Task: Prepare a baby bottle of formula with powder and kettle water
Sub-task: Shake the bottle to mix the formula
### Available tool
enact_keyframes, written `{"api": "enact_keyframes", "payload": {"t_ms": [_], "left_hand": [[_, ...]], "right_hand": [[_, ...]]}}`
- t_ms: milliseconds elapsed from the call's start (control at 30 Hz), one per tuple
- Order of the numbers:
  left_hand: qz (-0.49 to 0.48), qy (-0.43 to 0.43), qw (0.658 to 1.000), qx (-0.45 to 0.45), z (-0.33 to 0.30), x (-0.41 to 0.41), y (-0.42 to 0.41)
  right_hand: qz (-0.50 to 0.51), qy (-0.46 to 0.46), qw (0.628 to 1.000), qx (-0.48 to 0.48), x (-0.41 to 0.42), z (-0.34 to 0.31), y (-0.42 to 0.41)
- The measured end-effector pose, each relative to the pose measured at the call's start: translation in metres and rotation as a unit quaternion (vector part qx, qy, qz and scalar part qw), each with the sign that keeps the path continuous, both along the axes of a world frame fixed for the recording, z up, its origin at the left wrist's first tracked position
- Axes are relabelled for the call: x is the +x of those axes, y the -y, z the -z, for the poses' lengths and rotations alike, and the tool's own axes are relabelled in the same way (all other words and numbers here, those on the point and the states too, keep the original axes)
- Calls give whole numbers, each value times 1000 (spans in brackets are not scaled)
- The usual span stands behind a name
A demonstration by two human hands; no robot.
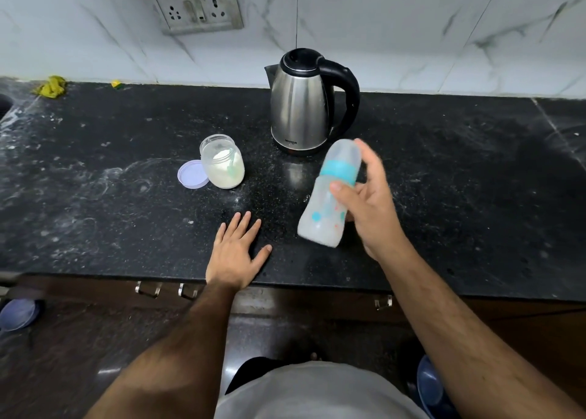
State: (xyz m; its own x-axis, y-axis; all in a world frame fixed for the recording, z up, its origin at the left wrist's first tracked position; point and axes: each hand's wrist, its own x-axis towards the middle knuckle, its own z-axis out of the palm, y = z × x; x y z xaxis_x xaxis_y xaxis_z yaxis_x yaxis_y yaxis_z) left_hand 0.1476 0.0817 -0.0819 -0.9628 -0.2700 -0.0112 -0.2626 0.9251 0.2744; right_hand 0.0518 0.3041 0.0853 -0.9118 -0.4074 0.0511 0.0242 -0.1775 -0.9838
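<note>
**Inspector:** State the position of the hands.

**Assistant:** The right hand [364, 203] grips the baby bottle [329, 196] round its body, thumb across the front, and holds it tilted above the table [444, 180], clear of the surface. The teal collar and cap are on. The left hand [236, 253] lies flat on the table near the front edge, fingers straight and spread, holding nothing.

**Inspector:** Which step is in hand?

**Assistant:** My judgement: mixing. A capped bottle held at a slant, somewhat blurred, suggests shaking. The contents look cloudy, though the blur makes that hard to confirm.

**Inspector:** What does the next move call for?

**Assistant:** A firm grip, with the collar tight so nothing leaks, then setting the bottle upright on a bare part of the table.

**Inspector:** Surroundings and obstructions?

**Assistant:** The steel kettle [301, 104] stands just behind the bottle, handle to the right; a wide swing could strike it. The powder jar [223, 164] stands open to the left, a scoop inside, its lilac lid [192, 175] touching it on the table. Both are well apart from the right hand. A switch plate [196, 6] is on the wall, and a yellow cloth [50, 86] lies at the far left.
</note>
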Motion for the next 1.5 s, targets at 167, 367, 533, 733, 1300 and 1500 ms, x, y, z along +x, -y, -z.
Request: {"api": "enact_keyframes", "payload": {"t_ms": [167,367,533,733,1300,1500], "left_hand": [[-1,-1,1000,2,0,1,-1],[-2,-7,1000,3,0,1,0],[-3,-6,1000,1,1,0,0],[-3,-8,1000,4,1,0,-1],[-1,-9,1000,8,0,1,0],[-1,-11,1000,10,-1,1,-1]], "right_hand": [[43,17,999,-2,-2,3,0],[61,19,997,-31,-2,-2,2],[-56,7,998,34,0,-3,4],[49,37,998,-35,3,-6,9],[-7,25,1000,-8,10,-9,9],[-16,38,999,6,10,-4,8]]}}
